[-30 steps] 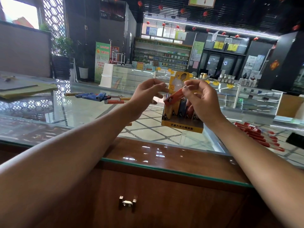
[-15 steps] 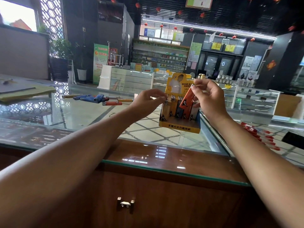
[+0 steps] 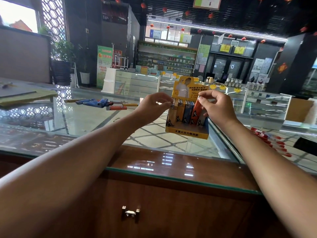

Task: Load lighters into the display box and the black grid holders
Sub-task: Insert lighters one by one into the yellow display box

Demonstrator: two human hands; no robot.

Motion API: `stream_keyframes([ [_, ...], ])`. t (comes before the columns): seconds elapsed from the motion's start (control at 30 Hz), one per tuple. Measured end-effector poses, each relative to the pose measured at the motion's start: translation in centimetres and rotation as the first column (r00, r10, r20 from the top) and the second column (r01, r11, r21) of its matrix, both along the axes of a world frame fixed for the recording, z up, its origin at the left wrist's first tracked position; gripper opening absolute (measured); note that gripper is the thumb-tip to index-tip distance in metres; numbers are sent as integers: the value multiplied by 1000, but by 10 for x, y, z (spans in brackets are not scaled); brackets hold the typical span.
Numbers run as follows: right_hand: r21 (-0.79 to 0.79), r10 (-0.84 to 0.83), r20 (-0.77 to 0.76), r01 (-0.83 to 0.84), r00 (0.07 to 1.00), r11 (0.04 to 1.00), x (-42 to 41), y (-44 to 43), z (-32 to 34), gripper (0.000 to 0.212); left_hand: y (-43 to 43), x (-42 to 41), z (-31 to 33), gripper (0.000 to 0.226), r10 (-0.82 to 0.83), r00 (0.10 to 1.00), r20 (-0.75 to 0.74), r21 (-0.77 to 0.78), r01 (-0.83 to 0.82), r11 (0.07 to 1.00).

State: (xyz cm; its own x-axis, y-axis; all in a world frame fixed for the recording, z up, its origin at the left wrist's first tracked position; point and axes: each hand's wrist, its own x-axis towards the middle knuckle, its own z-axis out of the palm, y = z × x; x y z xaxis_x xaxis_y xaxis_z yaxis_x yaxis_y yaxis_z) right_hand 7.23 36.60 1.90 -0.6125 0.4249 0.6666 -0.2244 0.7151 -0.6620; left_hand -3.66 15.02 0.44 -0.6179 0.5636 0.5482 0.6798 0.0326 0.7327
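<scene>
Single wide head-worn view, facing forward and slightly down over a glass counter (image 3: 82, 121); left hand (image 3: 154, 107) and right hand (image 3: 217, 109) close in front, centre; shelves (image 3: 166, 60) distant at 12 o'clock.

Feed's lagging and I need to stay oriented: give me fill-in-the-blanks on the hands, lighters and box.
1. The right hand pinches the ___ lighter.
2. Just left of it in the box stands a ___ lighter.
3. The left hand is at the box's ___ end.
4. The box stands on a ___ counter.
Missing words: orange; blue; left; glass.
</scene>
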Motion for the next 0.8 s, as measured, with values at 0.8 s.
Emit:
stream_keyframes([
  [0.8, 104, -42, 97, 32, 994, 994, 3, -2, -1, 10, -1, 4, 1, 22, 62, 998, 20, -40, -61, 997],
])
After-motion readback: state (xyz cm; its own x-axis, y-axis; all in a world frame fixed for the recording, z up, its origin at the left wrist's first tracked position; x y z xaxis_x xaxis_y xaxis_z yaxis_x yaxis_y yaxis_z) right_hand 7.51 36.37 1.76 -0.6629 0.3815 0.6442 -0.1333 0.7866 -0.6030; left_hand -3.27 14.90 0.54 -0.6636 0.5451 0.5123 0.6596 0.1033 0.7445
